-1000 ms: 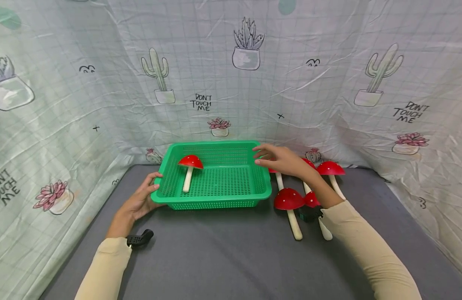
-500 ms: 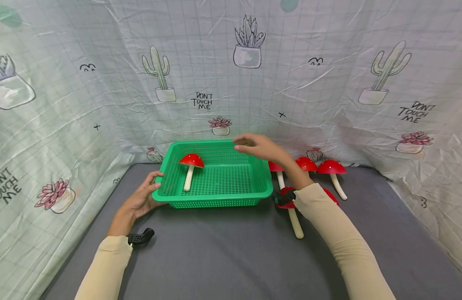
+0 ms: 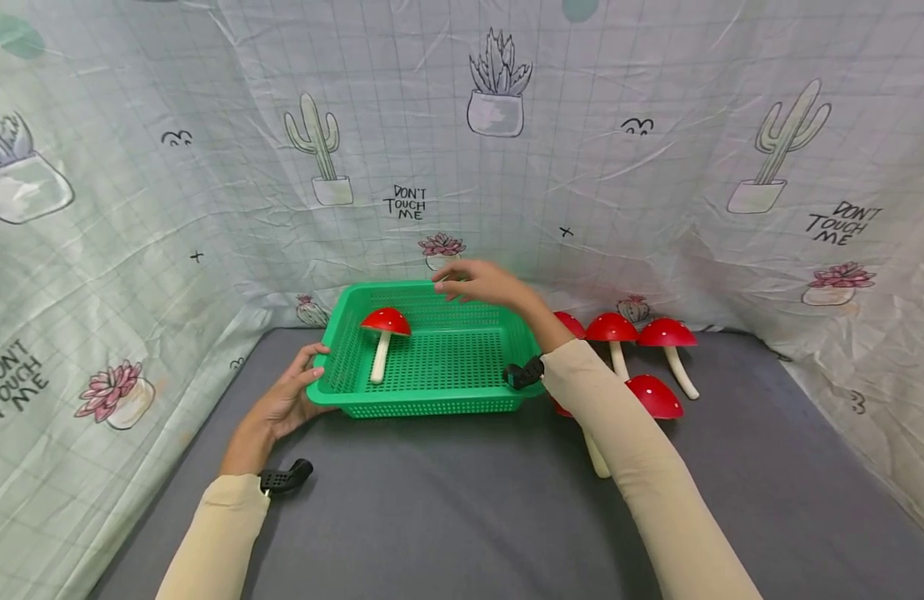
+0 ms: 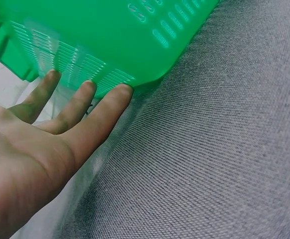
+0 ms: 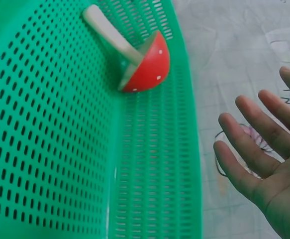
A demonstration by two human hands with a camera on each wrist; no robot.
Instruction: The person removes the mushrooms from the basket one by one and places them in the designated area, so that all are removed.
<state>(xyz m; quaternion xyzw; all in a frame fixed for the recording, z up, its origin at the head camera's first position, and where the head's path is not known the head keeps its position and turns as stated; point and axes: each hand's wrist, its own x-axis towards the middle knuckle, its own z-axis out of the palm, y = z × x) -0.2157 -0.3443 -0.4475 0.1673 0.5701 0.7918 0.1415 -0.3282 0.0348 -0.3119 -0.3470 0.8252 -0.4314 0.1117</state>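
A red-capped toy mushroom (image 3: 386,322) with a pale stem leans inside the left part of a green plastic basket (image 3: 432,407); its white-dotted cap (image 5: 152,64) also shows in the right wrist view. At the basket's left end is my left hand (image 3: 284,400), and in the left wrist view its extended fingers (image 4: 87,107) touch the perforated side wall. My right hand (image 3: 480,282) hovers over the basket's back rim, fingers spread and holding nothing, as the right wrist view shows the bare palm (image 5: 279,169). The right forearm crosses over the basket's right end.
Several more toy mushrooms lie right of the basket, among them one at the far right (image 3: 667,332) and one nearer (image 3: 655,396), some partly hidden by the right sleeve (image 3: 619,425). A cactus-printed cloth (image 3: 566,167) hangs behind the grey table cover (image 3: 424,500).
My right hand has moved left, from above the basket's right end to above the middle of its back rim. The left hand, the basket and the mushroom inside stay put.
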